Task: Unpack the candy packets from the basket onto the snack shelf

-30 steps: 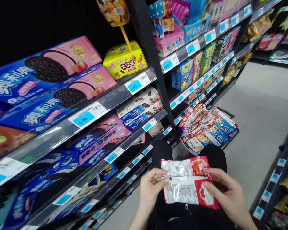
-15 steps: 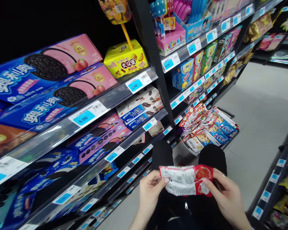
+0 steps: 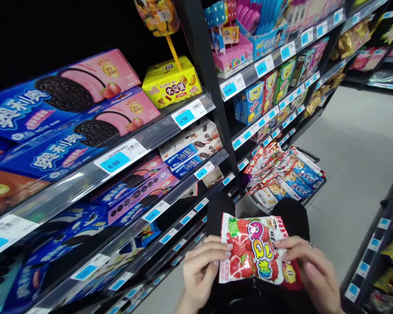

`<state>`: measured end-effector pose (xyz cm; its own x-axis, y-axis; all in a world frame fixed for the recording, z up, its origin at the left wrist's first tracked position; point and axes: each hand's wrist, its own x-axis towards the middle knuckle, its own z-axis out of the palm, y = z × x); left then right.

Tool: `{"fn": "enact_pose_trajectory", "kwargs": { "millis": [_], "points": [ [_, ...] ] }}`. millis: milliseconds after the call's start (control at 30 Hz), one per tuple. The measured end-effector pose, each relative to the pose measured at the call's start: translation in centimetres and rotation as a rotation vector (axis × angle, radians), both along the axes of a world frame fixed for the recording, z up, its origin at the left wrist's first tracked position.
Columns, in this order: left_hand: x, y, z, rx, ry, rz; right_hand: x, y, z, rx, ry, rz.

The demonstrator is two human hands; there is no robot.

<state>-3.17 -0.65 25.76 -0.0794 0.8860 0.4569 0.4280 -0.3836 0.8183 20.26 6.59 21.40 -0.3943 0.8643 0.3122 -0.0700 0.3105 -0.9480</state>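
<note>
A strawberry gummy candy bag (image 3: pixel 245 248) is held in front of my dark-clad knees, its printed front facing up. My left hand (image 3: pixel 205 266) pinches the bag's left edge, fingers on top and thumb below. On the other side my right hand (image 3: pixel 309 266) grips the right end. A further red piece with a yellow mark (image 3: pixel 291 277) shows beneath that end; I cannot tell whether it is a second bag. Beyond my knees stands a cart or basket (image 3: pixel 309 195) heaped with snack packets (image 3: pixel 281 174).
Left, a shelf rack (image 3: pixel 157 131) with price tags carries blue and pink cookie boxes (image 3: pixel 94 83) and a yellow box (image 3: pixel 172 80). More candy boxes (image 3: pixel 250 102) line the shelves ahead. Another rack (image 3: pixel 363 266) stands right of the grey floor (image 3: pixel 343 144).
The packaging between my hands has turned from its white, text-covered side to the strawberry front, and it is spread wider. My left hand has shifted slightly lower.
</note>
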Motion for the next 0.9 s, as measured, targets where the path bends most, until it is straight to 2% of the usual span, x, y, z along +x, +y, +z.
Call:
{"fn": "enact_pose_trajectory", "kwargs": {
  "millis": [67,133,200,267,367,433,467,600,667,767,900],
  "points": [
    [0.5,0.2,-0.2,-0.017,-0.070,0.023,-0.5,-0.1,0.0,0.050,-0.017,-0.091],
    [1.2,0.4,-0.5,-0.049,-0.200,0.135,-1.3,-0.3,0.1,0.095,-0.016,-0.183],
    [1.8,0.8,-0.8,-0.086,-0.423,0.296,-2.1,-0.5,0.2,0.090,0.029,-0.255],
    [2.1,1.1,-1.1,-0.168,-0.647,0.383,-2.6,-0.8,0.4,0.023,0.096,-0.300],
    [1.9,1.4,-1.6,-0.483,-0.793,0.280,-3.0,-0.9,0.8,-0.164,0.229,-0.294],
    [1.7,1.4,-1.9,-0.691,-0.811,0.223,-2.9,-0.7,1.0,-0.338,0.274,-0.253],
    [1.6,1.3,-2.1,-0.744,-0.811,0.225,-2.8,-0.6,0.9,-0.436,0.274,-0.223],
    [1.4,0.9,-2.8,-0.672,-0.725,0.293,-2.0,0.3,-0.1,-0.749,0.183,0.023],
    [1.3,0.8,-3.0,-0.644,-0.669,0.303,-1.8,0.5,-0.6,-0.816,0.107,0.106],
    [1.0,0.7,-3.0,-0.665,-0.619,0.310,-1.5,0.6,-0.9,-0.841,0.043,0.081],
    [1.0,0.9,-3.1,-0.675,-0.640,0.316,-1.8,0.5,-0.4,-0.877,0.094,0.071]
  ]
}}
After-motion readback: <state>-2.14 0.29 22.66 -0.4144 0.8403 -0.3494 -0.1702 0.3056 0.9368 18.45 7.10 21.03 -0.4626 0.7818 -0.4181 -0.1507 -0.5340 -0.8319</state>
